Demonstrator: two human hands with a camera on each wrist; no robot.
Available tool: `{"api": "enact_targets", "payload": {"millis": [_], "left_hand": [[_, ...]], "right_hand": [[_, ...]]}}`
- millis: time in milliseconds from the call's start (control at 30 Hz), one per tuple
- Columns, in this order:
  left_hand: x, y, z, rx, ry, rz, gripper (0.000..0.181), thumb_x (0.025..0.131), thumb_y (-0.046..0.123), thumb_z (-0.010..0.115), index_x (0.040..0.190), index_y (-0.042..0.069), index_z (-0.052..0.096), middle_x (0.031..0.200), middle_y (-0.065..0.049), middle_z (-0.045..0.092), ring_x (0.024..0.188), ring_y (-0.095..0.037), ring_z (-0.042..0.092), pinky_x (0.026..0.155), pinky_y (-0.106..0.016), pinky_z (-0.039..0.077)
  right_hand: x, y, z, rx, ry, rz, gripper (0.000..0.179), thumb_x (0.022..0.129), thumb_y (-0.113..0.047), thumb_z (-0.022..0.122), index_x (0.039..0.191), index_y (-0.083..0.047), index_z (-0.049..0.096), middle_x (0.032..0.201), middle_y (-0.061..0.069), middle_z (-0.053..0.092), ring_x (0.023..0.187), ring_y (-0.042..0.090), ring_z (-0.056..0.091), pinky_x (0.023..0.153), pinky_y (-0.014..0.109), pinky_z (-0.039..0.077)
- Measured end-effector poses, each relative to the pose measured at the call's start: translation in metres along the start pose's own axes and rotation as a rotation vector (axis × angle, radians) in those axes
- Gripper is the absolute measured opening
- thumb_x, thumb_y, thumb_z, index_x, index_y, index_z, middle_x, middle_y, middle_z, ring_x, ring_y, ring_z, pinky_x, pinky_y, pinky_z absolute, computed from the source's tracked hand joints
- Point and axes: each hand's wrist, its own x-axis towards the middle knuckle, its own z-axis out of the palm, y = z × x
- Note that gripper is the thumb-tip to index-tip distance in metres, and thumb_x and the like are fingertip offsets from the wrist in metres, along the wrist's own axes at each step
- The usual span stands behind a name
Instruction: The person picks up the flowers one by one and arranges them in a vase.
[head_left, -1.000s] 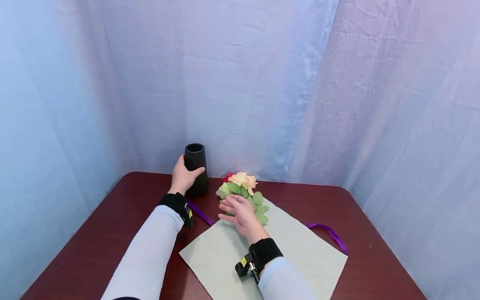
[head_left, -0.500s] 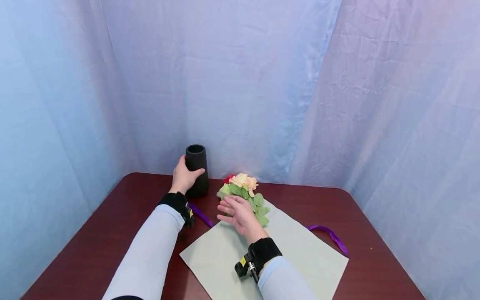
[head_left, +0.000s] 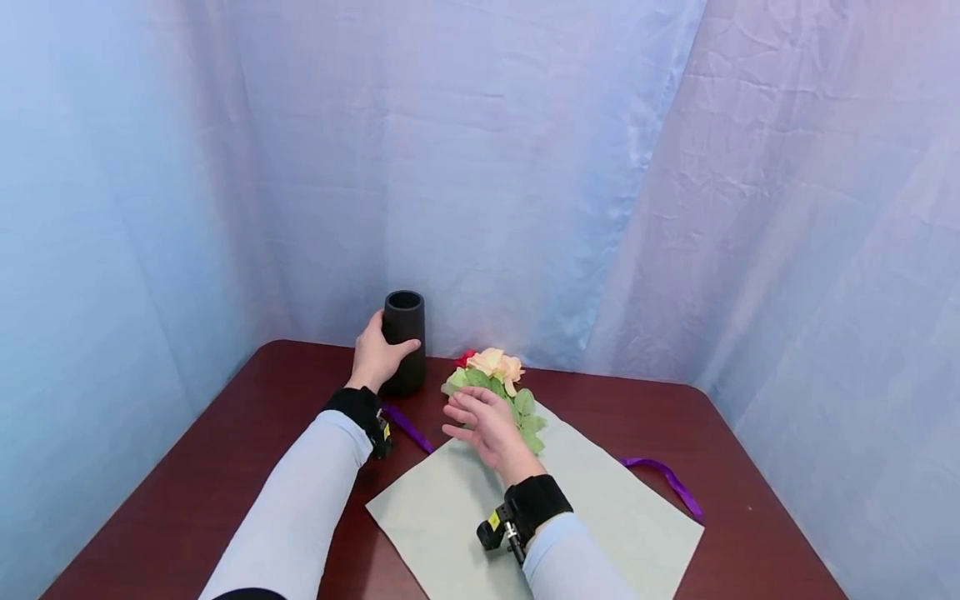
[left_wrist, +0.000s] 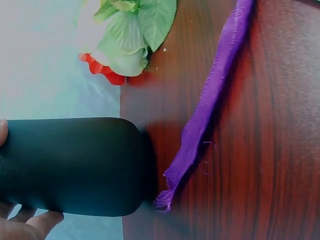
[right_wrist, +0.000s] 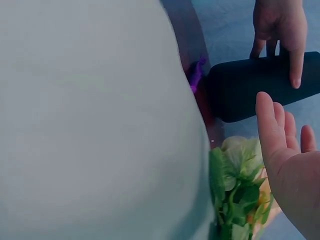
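A dark, upright cylindrical vase (head_left: 406, 367) stands at the back of the table, its round mouth facing up. My left hand (head_left: 375, 357) grips it from the left, thumb across the front and fingers around the far side. In the left wrist view the vase (left_wrist: 75, 165) shows its smooth lower part, with fingertips at the frame's edge. My right hand (head_left: 487, 429) hovers over the pale paper with fingers loosely extended, holding nothing. Just beyond it lie artificial flowers (head_left: 495, 367), peach, red and pale green, with green leaves. The hand partly covers their leaves.
A large pale grey-green wrapping sheet (head_left: 600, 508) lies diagonally on the dark red-brown table (head_left: 247, 450). Purple ribbon (head_left: 408, 429) shows past the sheet's left edge, and another purple length (head_left: 675, 483) at its right. Pale curtains (head_left: 495, 167) hang behind the table.
The whole head view has shifted slightly, so everything appears a little farther right. Both hands keep the same pose, and the vase remains in the left hand's grip.
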Motion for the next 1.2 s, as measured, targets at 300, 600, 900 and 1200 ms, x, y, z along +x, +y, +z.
{"api": "enact_targets", "payload": {"millis": [300,600,900,1200], "left_hand": [[-0.009,0.002,-0.006,0.001,-0.001,0.039,0.09,0.088,0.034,0.082,0.158,0.01,0.032,0.152,-0.016,0.046,0.135,-0.035,0.047,0.112,-0.059,0.036],[-0.014,0.019,-0.021,-0.016,-0.036,0.116,0.086,0.086,0.037,0.084,0.155,0.014,0.038,0.146,-0.013,0.053,0.13,-0.033,0.053,0.106,-0.057,0.044],[-0.034,0.027,-0.036,-0.025,-0.089,0.152,0.088,0.085,0.035,0.085,0.156,0.014,0.038,0.149,-0.014,0.051,0.136,-0.034,0.048,0.104,-0.061,0.043],[-0.06,0.027,-0.051,-0.054,-0.115,0.186,0.087,0.083,0.036,0.087,0.154,0.015,0.042,0.143,-0.014,0.055,0.128,-0.035,0.055,0.098,-0.059,0.049]], "right_hand": [[-0.004,-0.013,0.004,-0.099,-0.039,-0.041,0.039,0.099,-0.013,0.068,0.131,0.002,0.052,0.129,0.021,0.062,0.122,0.04,0.06,0.092,0.052,0.055],[-0.007,-0.03,0.014,-0.236,-0.078,-0.157,0.04,0.098,-0.007,0.068,0.132,0.007,0.052,0.118,0.017,0.063,0.111,0.031,0.065,0.09,0.05,0.056],[-0.018,-0.045,0.015,-0.411,-0.12,-0.211,0.044,0.094,-0.015,0.075,0.13,0.003,0.057,0.122,0.02,0.064,0.114,0.034,0.066,0.09,0.048,0.056],[-0.029,-0.045,0.009,-0.589,-0.166,-0.281,0.038,0.093,-0.011,0.075,0.125,0.003,0.06,0.12,0.022,0.065,0.104,0.026,0.068,0.086,0.036,0.059]]}}
